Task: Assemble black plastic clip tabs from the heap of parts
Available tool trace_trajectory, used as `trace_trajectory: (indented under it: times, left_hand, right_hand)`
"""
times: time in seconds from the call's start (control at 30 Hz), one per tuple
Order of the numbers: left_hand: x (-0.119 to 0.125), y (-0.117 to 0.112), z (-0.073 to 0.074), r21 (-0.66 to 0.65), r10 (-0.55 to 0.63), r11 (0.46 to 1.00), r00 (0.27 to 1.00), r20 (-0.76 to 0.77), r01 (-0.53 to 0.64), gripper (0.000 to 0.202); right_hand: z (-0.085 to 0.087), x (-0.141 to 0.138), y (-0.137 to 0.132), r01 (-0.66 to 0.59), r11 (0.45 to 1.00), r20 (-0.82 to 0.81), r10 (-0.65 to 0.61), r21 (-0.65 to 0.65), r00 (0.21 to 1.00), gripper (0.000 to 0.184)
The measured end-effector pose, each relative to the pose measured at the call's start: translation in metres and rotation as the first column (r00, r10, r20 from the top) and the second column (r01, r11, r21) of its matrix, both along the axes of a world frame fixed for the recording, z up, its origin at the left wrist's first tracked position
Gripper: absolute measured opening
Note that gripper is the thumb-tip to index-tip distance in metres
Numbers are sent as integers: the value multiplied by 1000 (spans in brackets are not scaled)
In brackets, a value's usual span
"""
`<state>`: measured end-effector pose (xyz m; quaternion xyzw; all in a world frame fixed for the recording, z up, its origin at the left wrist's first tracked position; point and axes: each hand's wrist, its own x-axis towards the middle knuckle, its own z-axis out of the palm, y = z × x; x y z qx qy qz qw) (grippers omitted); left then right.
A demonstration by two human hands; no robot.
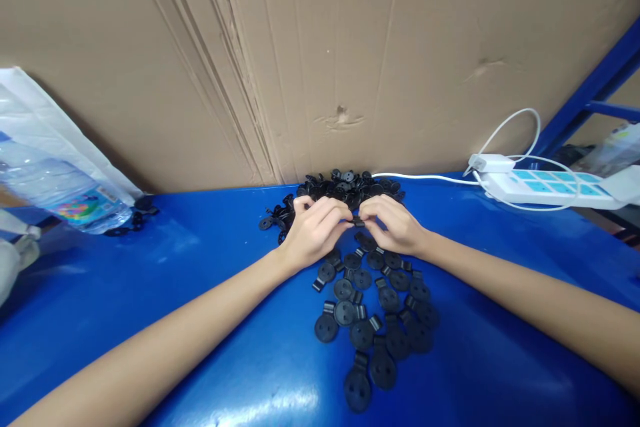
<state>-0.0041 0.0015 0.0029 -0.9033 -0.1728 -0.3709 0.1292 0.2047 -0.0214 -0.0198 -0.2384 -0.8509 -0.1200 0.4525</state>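
My left hand (320,227) and my right hand (393,223) meet at the middle of the blue table, fingertips pinched on one small black plastic piece (357,221) between them. Its exact shape is mostly covered by the fingers. Behind the hands is a heap of black plastic parts (347,177), some round with two holes. In front of them, nearer to me, lie several black round discs with a clip-like tab (357,390), spread flat and partly overlapping.
A clear plastic bottle (75,193) and a white bag (45,113) are at the left. A white power strip (550,188) with a charger (493,163) and cables lies at the back right. Brown cardboard (320,67) stands behind the blue table (225,347). A blue frame (590,87) rises at right.
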Motion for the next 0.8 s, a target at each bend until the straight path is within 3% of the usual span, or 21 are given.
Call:
trace_trajectory:
  times: [0.8]
  left_hand:
    - [0,0,-1,-27,-13,1000,1000,8,13,11]
  right_hand:
    - [0,0,-3,10,998,-11,-9,66,1000,18]
